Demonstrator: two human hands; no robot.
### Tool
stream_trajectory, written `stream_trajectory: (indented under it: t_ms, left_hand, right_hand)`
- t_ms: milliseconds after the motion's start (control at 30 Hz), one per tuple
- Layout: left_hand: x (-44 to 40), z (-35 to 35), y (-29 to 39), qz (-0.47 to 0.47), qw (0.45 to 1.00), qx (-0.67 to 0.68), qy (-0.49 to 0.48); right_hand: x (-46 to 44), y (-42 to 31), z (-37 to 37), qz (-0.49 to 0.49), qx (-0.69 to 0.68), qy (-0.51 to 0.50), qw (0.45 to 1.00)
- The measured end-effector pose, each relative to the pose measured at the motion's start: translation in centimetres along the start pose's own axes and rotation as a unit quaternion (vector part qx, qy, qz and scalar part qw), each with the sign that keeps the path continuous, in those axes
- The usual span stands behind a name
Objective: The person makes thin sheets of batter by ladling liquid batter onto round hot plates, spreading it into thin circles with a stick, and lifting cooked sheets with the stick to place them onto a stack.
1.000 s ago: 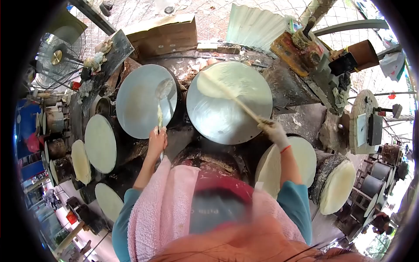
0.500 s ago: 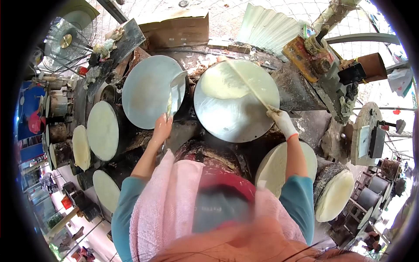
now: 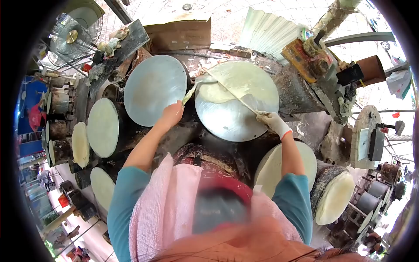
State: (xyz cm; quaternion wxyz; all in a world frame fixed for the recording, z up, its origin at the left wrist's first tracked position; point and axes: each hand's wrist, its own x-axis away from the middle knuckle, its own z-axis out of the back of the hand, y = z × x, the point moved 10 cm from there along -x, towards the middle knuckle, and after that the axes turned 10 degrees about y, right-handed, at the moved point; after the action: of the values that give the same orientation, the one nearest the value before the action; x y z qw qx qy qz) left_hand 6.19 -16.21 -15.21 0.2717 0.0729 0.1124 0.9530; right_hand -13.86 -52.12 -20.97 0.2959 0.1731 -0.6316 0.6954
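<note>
My left hand [image 3: 172, 114], bare, is closed round the batter-smeared handle of a ladle [image 3: 205, 79]. The ladle's head lies over the left edge of the right-hand round metal griddle [image 3: 218, 124]. Pale yellow batter [image 3: 246, 78] covers the far part of that griddle; its near part is bare shiny metal. My right hand [image 3: 274, 123], in a white glove with an orange cuff, grips a long thin stick [image 3: 231, 93] that slants across the batter to the far left rim. Beside it, the left griddle [image 3: 155, 89] has a bare grey surface.
Pale-covered round griddles stand at the left [image 3: 103, 127], lower right [image 3: 283, 168] and far right [image 3: 336, 198]. A fan [image 3: 72, 37] is at upper left, a cardboard box [image 3: 179, 35] behind. A phone [image 3: 350, 74] is mounted at right. A pink towel [image 3: 150, 205] hangs over my front.
My left hand has moved the ladle rightward from above the left griddle to the right one. My right hand has shifted slightly left with the stick, and the batter covers more of the griddle.
</note>
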Motion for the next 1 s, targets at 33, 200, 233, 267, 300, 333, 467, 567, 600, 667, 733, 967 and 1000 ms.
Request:
stream_trajectory:
  t_ms: [33,200,233,267,300,333,467,567,600,667,733,967,1000]
  left_hand:
    - [1.5,-0.2,-0.4,-0.012,1.000,-0.002,-0.006]
    - [8.7,2.0,0.7,-0.004,0.993,-0.012,-0.118]
    - [10.3,1.4,1.1,-0.060,0.992,0.009,-0.108]
    - [11.5,0.2,1.2,-0.094,0.989,0.021,-0.111]
    - [12.4,-1.2,1.0,-0.101,0.986,0.048,-0.127]
    - [12.3,-1.4,1.6,-0.107,0.980,0.074,-0.148]
    - [9.3,3.0,1.5,-0.181,0.952,0.199,-0.146]
    - [7.2,9.5,-2.9,-0.145,0.940,0.307,0.042]
    - [6.6,10.2,-5.0,-0.134,0.941,0.307,0.050]
    - [5.5,11.8,-9.2,-0.113,0.930,0.337,0.095]
    - [4.8,12.0,-12.8,-0.046,0.911,0.404,0.072]
    - [6.8,11.6,-18.8,0.001,0.896,0.440,0.063]
    - [7.2,11.6,-19.0,-0.064,0.915,0.388,0.094]
  right_hand:
    - [1.0,0.4,-0.7,-0.015,-0.003,-0.012,1.000]
    - [8.0,2.1,-2.8,-0.055,0.048,-0.014,0.997]
    - [9.0,3.6,-3.0,-0.043,0.051,-0.003,0.998]
    - [10.7,4.0,-3.8,-0.041,-0.036,0.046,0.997]
    - [12.8,4.5,-4.8,-0.039,-0.122,0.095,0.987]
    - [13.7,6.6,-6.5,-0.044,-0.244,0.128,0.960]
    - [13.8,4.3,-19.2,-0.094,-0.463,0.097,0.876]
    - [7.3,-0.6,-26.2,-0.056,-0.449,0.138,0.881]
    - [5.5,-3.2,-28.2,-0.082,-0.430,0.201,0.877]
    - [1.4,-6.2,-31.8,-0.093,-0.418,0.269,0.863]
    - [-2.3,-4.3,-34.1,-0.089,-0.382,0.331,0.858]
    - [3.0,4.4,-29.4,-0.134,-0.151,0.539,0.818]
    - [4.5,4.5,-28.4,-0.129,-0.171,0.555,0.804]
